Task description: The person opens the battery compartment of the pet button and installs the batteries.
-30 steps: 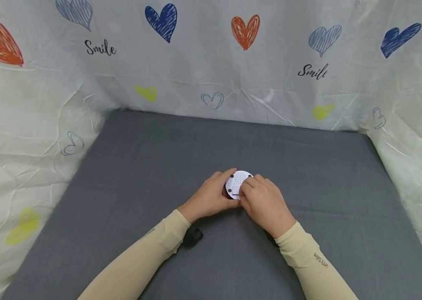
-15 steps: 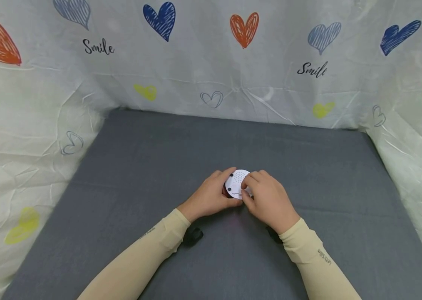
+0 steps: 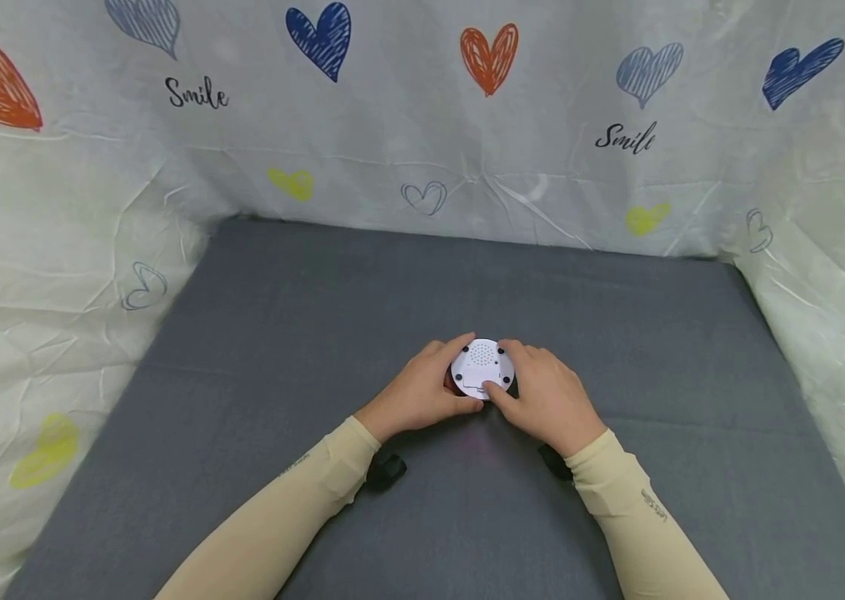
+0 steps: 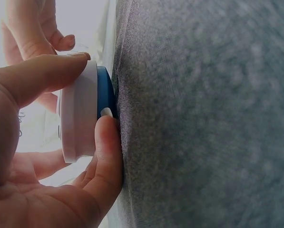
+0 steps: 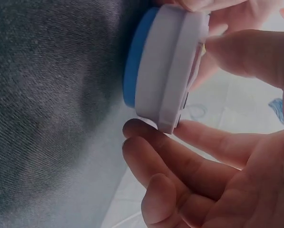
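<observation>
Backdrop: crinkled white sheet [image 3: 422, 142] printed with hearts behind a grey table [image 3: 257, 333].
Device: round white disc with blue underside [image 3: 482, 367], near the table's middle, toward the front edge, blue face down.
Left hand [image 3: 422, 392]: thumb and fingers clamped on the disc's rim.
Right hand [image 3: 542, 400]: thumb and fingers curled round the opposite rim.
Risk: uneven squeezing could probably tip the disc or let it skid on the cloth.

Head view: high, facing forward and down over the grey surface [image 3: 257, 350], set back; left wrist view: very close, low along the surface; right wrist view: equally close, from the opposite side; all three share the white-and-blue disc [image 3: 482, 369] [image 4: 82, 114] [image 5: 163, 66].
</observation>
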`<state>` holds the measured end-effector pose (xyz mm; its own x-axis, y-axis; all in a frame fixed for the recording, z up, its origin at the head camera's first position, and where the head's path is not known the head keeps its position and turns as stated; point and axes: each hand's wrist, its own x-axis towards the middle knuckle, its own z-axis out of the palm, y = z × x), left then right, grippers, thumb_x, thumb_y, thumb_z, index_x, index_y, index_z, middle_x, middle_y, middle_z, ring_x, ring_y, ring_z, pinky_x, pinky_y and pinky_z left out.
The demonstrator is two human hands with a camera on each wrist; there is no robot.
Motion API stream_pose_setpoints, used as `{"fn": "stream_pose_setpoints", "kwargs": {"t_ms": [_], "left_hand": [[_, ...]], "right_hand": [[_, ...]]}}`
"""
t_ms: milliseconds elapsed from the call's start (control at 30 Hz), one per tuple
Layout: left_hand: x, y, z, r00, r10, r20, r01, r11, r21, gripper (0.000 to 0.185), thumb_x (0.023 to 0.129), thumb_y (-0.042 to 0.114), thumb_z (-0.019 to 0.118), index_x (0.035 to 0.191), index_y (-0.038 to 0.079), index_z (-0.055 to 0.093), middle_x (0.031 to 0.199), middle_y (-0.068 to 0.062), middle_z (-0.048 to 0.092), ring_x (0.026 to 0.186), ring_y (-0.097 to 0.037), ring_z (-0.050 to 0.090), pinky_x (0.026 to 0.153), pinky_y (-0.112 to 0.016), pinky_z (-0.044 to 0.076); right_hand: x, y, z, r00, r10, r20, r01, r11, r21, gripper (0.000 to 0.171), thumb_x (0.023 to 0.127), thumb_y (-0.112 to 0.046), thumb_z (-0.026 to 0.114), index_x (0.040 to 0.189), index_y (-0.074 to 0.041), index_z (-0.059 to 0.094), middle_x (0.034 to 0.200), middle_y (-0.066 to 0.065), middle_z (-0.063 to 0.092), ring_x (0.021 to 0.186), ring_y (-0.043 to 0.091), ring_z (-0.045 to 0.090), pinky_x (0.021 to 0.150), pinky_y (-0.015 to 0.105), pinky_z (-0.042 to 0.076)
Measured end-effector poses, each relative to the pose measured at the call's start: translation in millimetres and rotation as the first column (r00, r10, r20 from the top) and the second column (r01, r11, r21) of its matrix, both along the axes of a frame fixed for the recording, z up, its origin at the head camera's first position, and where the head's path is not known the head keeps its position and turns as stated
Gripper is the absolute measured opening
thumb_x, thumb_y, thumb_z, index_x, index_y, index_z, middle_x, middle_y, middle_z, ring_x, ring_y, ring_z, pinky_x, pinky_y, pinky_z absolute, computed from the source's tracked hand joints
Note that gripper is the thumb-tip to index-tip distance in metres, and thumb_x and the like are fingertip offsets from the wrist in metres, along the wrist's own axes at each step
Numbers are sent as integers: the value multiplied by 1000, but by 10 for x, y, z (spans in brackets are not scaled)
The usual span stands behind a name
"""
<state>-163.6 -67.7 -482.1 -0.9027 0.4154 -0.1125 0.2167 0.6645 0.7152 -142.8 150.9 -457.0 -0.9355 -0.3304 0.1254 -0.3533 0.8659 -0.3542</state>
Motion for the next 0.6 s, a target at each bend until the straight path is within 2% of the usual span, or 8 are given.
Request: {"fn": "stream_pose_setpoints", "kwargs": {"t_ms": [300, 600], "left_hand": [[-6, 4, -14, 1000, 3, 9, -3, 1000, 1, 98, 90, 39, 88, 171, 25, 34, 145, -13, 57, 102, -18, 61, 86, -35, 53], [-10, 3, -8, 1000, 12, 23, -12, 1000, 6, 99, 89, 38, 89, 171, 29, 35, 132, -9, 59, 90, -14, 61, 79, -32, 53]], "right_hand": [[7, -5, -4, 1000, -3, 6, 3, 1000, -8, 59, 98, -36, 79, 143, -1, 63, 125, 19, 76, 105, 33, 74, 87, 52, 60], [2, 7, 15, 999, -9, 51, 10, 1000, -17, 59, 99, -35, 78, 144, -1, 62, 125, 19, 75, 105, 33, 73, 87, 52, 59]]}}
